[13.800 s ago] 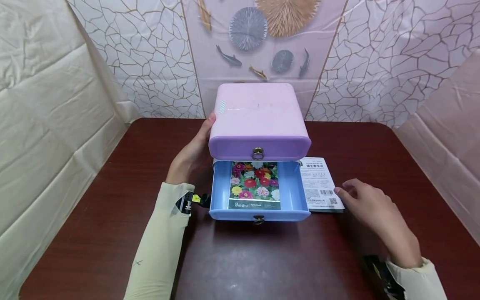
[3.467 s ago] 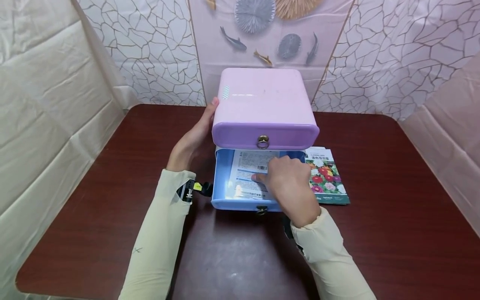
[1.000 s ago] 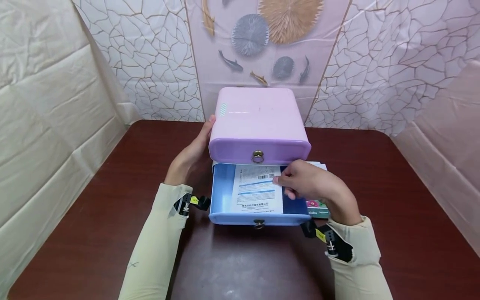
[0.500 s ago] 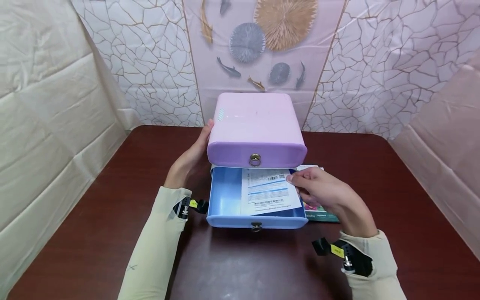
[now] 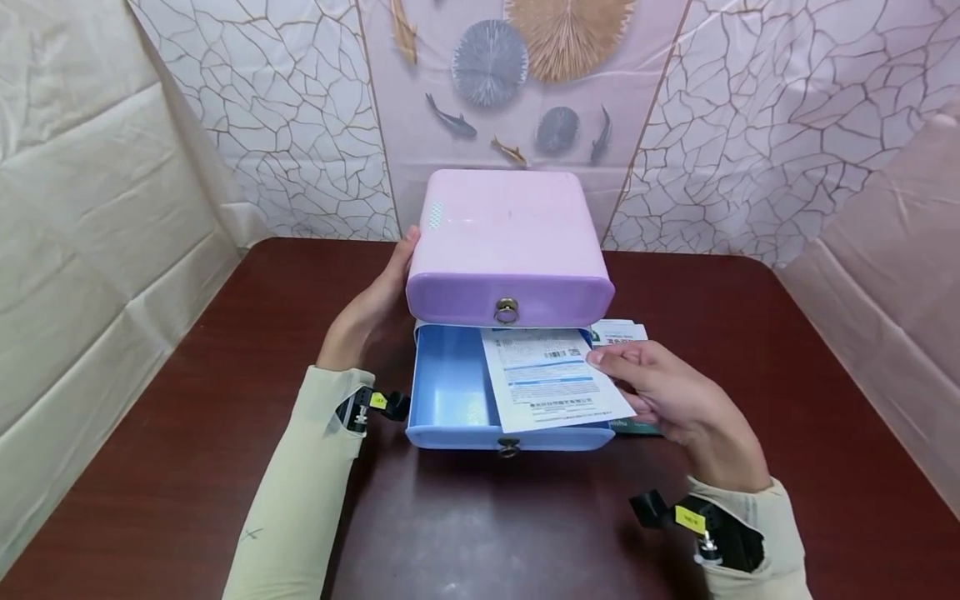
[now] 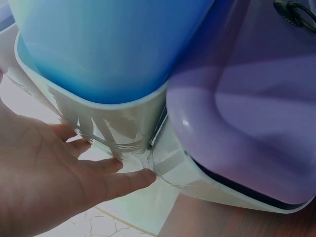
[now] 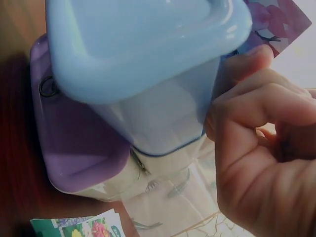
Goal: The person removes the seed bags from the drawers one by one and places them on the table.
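A small drawer cabinet with a pink top [image 5: 513, 221] stands on the table. Its upper purple drawer [image 5: 457, 300] is closed, and the blue drawer [image 5: 450, 383] beneath is pulled out. My right hand [image 5: 686, 404] pinches the right edge of a seed packet [image 5: 551, 383], printed white side up, tilted over the drawer's front rim. In the right wrist view, the flower-printed side of that packet [image 7: 281, 22] shows past the fingertips. My left hand [image 5: 371, 312] rests against the cabinet's left side; the left wrist view shows its extended fingers [image 6: 123, 185] on the white casing.
More seed packets [image 5: 618, 332] lie on the table right of the cabinet, partly hidden behind the drawer and right hand. A lower purple drawer [image 7: 84, 133] with a ring handle is closed. A patterned cloth [image 5: 300, 117] hangs behind the dark red table [image 5: 187, 433].
My right hand first put a white-side-up packet in place of the flower-side-up one, then pinched it and slid it rightward and up over the drawer rim. The left hand stays at the cabinet.
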Motion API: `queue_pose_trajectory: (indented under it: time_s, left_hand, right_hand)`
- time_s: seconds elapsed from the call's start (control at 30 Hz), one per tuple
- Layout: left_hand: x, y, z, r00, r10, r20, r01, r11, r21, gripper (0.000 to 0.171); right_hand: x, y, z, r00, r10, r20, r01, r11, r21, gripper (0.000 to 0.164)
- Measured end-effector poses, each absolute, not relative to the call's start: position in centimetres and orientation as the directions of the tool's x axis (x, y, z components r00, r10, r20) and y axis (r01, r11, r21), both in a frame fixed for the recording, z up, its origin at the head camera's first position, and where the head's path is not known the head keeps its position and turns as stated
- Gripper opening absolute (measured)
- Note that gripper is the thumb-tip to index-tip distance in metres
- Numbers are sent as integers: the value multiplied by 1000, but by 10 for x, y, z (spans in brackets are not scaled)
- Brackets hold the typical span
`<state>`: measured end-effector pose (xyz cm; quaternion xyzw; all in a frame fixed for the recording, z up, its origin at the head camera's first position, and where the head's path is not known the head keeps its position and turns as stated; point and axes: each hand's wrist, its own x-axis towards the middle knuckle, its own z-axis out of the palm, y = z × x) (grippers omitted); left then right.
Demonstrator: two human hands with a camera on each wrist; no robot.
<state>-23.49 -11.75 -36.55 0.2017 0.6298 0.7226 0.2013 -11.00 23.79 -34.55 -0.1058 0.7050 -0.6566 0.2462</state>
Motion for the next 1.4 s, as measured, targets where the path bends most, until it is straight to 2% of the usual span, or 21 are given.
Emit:
queue_pose_trajectory:
  time_s: [0.13, 0.33, 0.53, 0.8, 1.17, 1.4]
  left_hand:
    - [-235, -118, -363, -834, 550, 37, -47, -137, 989, 88]
    - [-236, -117, -365, -842, 538, 46, -24, -123, 992, 88]
    - [-235, -119, -366, -843, 536, 37, -63, -166, 984, 85]
    - [-234, -119, -364, -846, 533, -12, -94, -127, 988, 88]
    - [-230, -119, -364, -854, 520, -10, -88, -125, 988, 87]
    - [-232, -119, -364, -856, 517, -15, -83, -108, 991, 90]
  right_hand:
    - [-104, 246, -351, -841, -516, -164, 158, 56, -986, 27]
    - [-91, 252, -355, -828, -543, -140, 122, 69, -990, 28]
    - [-76, 258, -354, -822, -548, -156, 144, 65, -987, 33]
    - [-54, 265, -354, -802, -582, -131, 180, -28, -983, 40]
    - [-32, 294, -364, -845, -530, -74, 113, -41, -993, 47]
    - [-28, 329, -367, -901, -430, -59, 66, -2, -998, 49]
